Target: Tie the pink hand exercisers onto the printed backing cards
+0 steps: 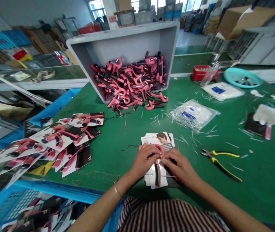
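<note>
A pink and black hand grip strengthener (157, 175) lies on a stack of printed backing cards (152, 139) in front of me. My left hand (147, 158) is closed at the strengthener's coil end, its fingertips pinching a thin white cable tie. From the other side, my right hand (182, 166) pinches at the same spot, thumb and forefinger together on the tie. The two hands' fingertips nearly meet and hide most of the tie. The strengthener's black grip points towards me.
A grey crate (127, 42) tipped on its side spills pink strengtheners. Carded ones (60, 137) pile up at left, above a blue basket (14, 198). Right are yellow-black pliers (220, 161), a bag of cable ties (195, 114), scattered ties, a white glove (268, 116) and a turquoise bowl (231, 75).
</note>
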Demonstrator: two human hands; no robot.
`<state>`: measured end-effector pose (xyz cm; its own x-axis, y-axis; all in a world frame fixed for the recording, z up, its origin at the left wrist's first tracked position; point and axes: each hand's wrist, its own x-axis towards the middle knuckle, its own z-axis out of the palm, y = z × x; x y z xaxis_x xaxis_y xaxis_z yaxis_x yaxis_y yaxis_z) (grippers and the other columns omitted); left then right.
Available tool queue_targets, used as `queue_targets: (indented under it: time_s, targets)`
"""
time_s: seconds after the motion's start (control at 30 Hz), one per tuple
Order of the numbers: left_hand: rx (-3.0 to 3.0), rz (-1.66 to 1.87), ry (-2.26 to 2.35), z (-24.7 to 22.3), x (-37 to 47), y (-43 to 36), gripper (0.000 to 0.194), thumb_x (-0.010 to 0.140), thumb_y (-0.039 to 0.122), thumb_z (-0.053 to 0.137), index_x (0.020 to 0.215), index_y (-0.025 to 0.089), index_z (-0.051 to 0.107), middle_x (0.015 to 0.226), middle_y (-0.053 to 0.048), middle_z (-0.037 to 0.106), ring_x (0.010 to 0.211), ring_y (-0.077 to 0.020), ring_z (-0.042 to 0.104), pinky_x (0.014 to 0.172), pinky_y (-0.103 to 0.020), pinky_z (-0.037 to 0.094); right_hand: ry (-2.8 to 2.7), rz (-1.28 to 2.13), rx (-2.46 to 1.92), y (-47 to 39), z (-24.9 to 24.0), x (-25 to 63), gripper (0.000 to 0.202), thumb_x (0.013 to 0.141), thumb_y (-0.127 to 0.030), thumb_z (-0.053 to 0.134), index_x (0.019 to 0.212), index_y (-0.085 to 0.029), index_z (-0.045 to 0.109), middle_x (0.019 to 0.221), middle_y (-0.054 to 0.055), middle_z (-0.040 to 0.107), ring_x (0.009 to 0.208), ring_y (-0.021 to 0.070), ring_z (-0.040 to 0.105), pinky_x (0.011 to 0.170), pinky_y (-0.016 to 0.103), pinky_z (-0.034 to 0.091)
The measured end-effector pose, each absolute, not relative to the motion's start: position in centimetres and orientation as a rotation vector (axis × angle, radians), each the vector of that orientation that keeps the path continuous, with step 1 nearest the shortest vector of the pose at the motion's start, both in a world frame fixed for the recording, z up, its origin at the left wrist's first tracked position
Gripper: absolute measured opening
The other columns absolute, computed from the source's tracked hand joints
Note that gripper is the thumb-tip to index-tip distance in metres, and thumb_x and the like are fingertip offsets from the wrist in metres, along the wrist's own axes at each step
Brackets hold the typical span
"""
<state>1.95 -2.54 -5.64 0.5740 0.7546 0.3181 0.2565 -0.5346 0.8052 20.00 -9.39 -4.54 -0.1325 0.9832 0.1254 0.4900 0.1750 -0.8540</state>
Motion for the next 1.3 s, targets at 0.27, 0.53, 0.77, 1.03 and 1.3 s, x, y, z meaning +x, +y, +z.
queue_targets:
  time_s: [0.27,0.53,0.77,1.03,1.3]
  targets:
    - [2.230,0.848,0.735,-6.1,1.4,-2.5,0.013,0.093,0.026,0.055,0.095,0.022,0.068,0.098,-0.004,0.072,0.099,-0.0202,0.060,0.093,-0.039,0.037,-1.692,0.923,-1.406,-9.3,-4.2,20.0,0.022,0.093,-0.030,0.057,0.074,-0.020,0.059,0.078,0.000,0.055,0.081,0.0174,0.053,0.076,0.030,0.039]
    - [2.283,0.675,0.833,-3.0,1.1,-2.8,0.013,0.093,0.030,0.056,0.093,0.023,0.067,0.092,-0.002,0.071,0.093,-0.0191,0.058,0.090,-0.036,0.035,-1.691,0.946,-1.411,-9.0,-4.1,19.7,0.018,0.092,-0.029,0.058,0.076,-0.020,0.059,0.080,0.001,0.056,0.081,0.0178,0.054,0.075,0.030,0.040]
    - [2.145,0.844,1.138,-2.0,1.6,-3.7,0.013,0.093,0.022,0.052,0.082,0.020,0.059,0.086,-0.002,0.065,0.090,-0.0190,0.055,0.086,-0.035,0.037,-1.618,0.988,-1.505,-9.2,-4.4,19.7,0.011,0.088,-0.021,0.059,0.099,-0.021,0.058,0.090,0.002,0.057,0.080,0.0169,0.054,0.072,0.030,0.044]
    - [2.665,0.709,0.684,-3.9,1.4,-7.0,0.014,0.092,0.012,0.045,0.090,0.015,0.059,0.093,-0.009,0.066,0.095,-0.0220,0.054,0.093,-0.041,0.037,-1.565,0.955,-1.499,-8.8,-4.6,19.0,0.007,0.088,-0.018,0.054,0.094,-0.021,0.056,0.087,0.001,0.057,0.077,0.0161,0.056,0.072,0.030,0.044]
    - [2.761,0.629,0.777,-4.5,2.3,-8.1,0.017,0.094,0.015,0.045,0.089,0.014,0.061,0.093,-0.010,0.065,0.095,-0.0243,0.055,0.090,-0.043,0.040,-1.605,0.894,-1.465,-8.9,-5.0,18.2,0.006,0.088,-0.016,0.054,0.091,-0.021,0.056,0.086,0.002,0.057,0.080,0.0183,0.055,0.074,0.032,0.044]
